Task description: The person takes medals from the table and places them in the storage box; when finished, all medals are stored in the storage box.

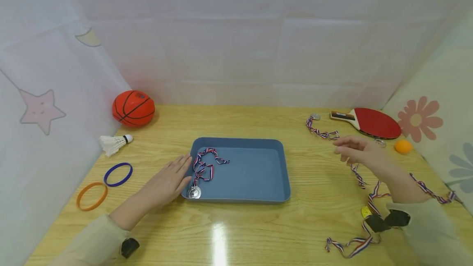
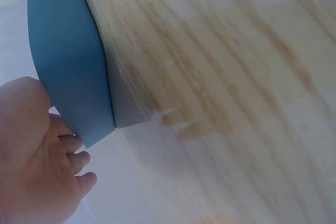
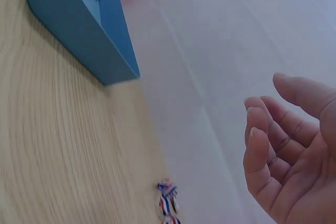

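A blue-grey tray (image 1: 251,175) sits mid-table, with a silver medal (image 1: 194,192) on a striped ribbon along its left side. My left hand (image 1: 168,182) lies against the tray's left wall with straight fingers; the left wrist view shows its fingertips (image 2: 86,182) by the tray's corner. In the head view my right hand (image 1: 356,153) hovers over the table's right side, fingers loosely bent and nothing in them. Beyond it lies another silver medal (image 1: 315,116) with its ribbon. A gold medal (image 1: 366,212) and more striped ribbons spread below and beside the right forearm, which partly hides them.
A small basketball (image 1: 133,108), a shuttlecock (image 1: 115,143), a blue wristband (image 1: 118,174) and an orange wristband (image 1: 92,196) line the left side. At the back right lie a red table tennis bat (image 1: 377,123) and an orange ball (image 1: 403,146). White cloth walls (image 1: 229,52) enclose the table.
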Available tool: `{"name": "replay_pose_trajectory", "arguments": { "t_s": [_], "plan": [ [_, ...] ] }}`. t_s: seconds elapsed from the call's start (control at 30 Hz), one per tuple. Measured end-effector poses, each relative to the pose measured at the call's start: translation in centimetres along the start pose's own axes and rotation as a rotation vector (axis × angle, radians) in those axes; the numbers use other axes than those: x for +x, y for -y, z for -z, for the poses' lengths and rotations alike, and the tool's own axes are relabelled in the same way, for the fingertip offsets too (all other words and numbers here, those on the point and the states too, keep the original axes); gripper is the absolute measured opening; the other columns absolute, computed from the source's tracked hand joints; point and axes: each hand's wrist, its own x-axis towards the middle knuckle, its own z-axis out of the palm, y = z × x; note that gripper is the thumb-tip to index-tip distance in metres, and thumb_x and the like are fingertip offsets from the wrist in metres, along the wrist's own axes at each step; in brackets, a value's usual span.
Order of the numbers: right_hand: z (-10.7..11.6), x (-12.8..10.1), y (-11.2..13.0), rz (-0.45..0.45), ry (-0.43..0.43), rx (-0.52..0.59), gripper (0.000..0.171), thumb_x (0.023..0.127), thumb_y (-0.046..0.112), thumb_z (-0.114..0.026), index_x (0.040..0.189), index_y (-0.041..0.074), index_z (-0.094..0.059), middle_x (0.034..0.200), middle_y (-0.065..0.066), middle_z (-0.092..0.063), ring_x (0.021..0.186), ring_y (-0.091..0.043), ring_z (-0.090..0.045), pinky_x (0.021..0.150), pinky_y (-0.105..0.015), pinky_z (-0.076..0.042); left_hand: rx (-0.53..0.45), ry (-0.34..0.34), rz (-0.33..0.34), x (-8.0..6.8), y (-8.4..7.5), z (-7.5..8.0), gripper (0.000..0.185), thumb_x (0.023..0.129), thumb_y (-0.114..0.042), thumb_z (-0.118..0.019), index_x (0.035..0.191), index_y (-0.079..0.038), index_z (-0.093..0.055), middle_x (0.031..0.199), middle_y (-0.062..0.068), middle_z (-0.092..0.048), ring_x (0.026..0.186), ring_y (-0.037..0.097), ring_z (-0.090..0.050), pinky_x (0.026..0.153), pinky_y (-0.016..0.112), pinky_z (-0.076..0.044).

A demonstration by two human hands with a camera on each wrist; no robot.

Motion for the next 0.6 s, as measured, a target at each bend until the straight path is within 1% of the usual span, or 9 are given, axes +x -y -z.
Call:
{"name": "replay_pose_trajectory", "arguments": {
  "t_s": [0.13, 0.27, 0.33, 0.4, 0.43, 0.53, 0.57, 0.6],
  "plan": [
    [2.5, -1.5, -2.4, -0.033, -0.072, -0.028, 0.016, 0.094, 0.015, -0.054, 0.109, 0.016, -0.06, 0.09, 0.003, -0.064, 0.075, -0.015, -0.059, 0.063, -0.028, -0.052, -0.001, 0.006, 0.002, -0.1, -0.1, 0.1, 0.056, 0.098, -0.026, -0.045, 0.139, 0.008, -0.03, 0.144, 0.023, -0.028, 0.131, 0.039, -0.025, 0.104, 0.052, -0.024],
    [4.3, -2.8, -5.0, -0.069, -0.112, -0.078, 0.018, 0.095, 0.015, -0.053, 0.111, 0.02, -0.059, 0.094, 0.009, -0.063, 0.077, -0.015, -0.058, 0.064, -0.027, -0.052, -0.003, 0.004, 0.003, -0.1, -0.2, 0.1, 0.056, 0.098, -0.025, -0.045, 0.139, 0.009, -0.03, 0.144, 0.024, -0.028, 0.131, 0.039, -0.025, 0.104, 0.052, -0.024],
    [5.2, -3.4, -6.2, -0.1, -0.124, -0.116, 0.018, 0.095, 0.017, -0.053, 0.112, 0.021, -0.058, 0.095, 0.009, -0.062, 0.078, -0.017, -0.057, 0.064, -0.028, -0.053, -0.003, 0.003, 0.003, -0.1, -0.2, 0.1, 0.056, 0.097, -0.025, -0.045, 0.139, 0.009, -0.03, 0.144, 0.024, -0.028, 0.131, 0.039, -0.025, 0.104, 0.052, -0.025],
    [6.0, -3.9, -7.5, -0.134, -0.133, -0.157, 0.023, 0.095, 0.02, -0.052, 0.116, 0.012, -0.057, 0.097, 0.003, -0.062, 0.077, -0.018, -0.058, 0.063, -0.029, -0.053, -0.004, 0.002, 0.003, -0.1, -0.2, 0.2, 0.056, 0.097, -0.025, -0.046, 0.139, 0.009, -0.03, 0.144, 0.024, -0.028, 0.131, 0.039, -0.025, 0.104, 0.052, -0.025],
    [6.4, -4.2, -8.4, -0.158, -0.146, -0.179, 0.029, 0.095, 0.026, -0.053, 0.118, 0.008, -0.056, 0.096, 0.004, -0.063, 0.077, -0.017, -0.058, 0.063, -0.03, -0.053, -0.005, 0.003, 0.004, -0.1, -0.2, 0.2, 0.056, 0.097, -0.025, -0.046, 0.139, 0.009, -0.03, 0.144, 0.024, -0.028, 0.131, 0.039, -0.025, 0.104, 0.052, -0.025],
    [7.2, -4.8, -10.0, -0.208, -0.16, -0.237, 0.047, 0.095, 0.03, -0.052, 0.122, -0.008, -0.048, 0.093, -0.005, -0.061, 0.071, -0.018, -0.057, 0.061, -0.03, -0.052, -0.005, 0.006, 0.005, -0.1, -0.3, 0.2, 0.056, 0.097, -0.025, -0.045, 0.139, 0.009, -0.03, 0.144, 0.023, -0.028, 0.131, 0.039, -0.025, 0.104, 0.052, -0.025],
    [7.4, -5.0, -10.5, -0.221, -0.163, -0.249, 0.052, 0.095, 0.031, -0.052, 0.123, -0.012, -0.045, 0.093, -0.007, -0.061, 0.071, -0.018, -0.057, 0.06, -0.03, -0.052, -0.004, 0.006, 0.006, -0.1, -0.3, 0.2, 0.056, 0.097, -0.025, -0.045, 0.139, 0.009, -0.03, 0.144, 0.023, -0.028, 0.131, 0.039, -0.025, 0.104, 0.052, -0.025],
    [7.6, -5.1, -11.0, -0.228, -0.166, -0.261, 0.054, 0.095, 0.031, -0.051, 0.124, -0.013, -0.044, 0.093, -0.008, -0.06, 0.07, -0.018, -0.056, 0.06, -0.029, -0.052, -0.003, 0.007, 0.008, -0.1, -0.3, 0.2, 0.056, 0.097, -0.025, -0.045, 0.139, 0.009, -0.03, 0.144, 0.023, -0.028, 0.131, 0.039, -0.025, 0.104, 0.052, -0.024]
  ]
}}
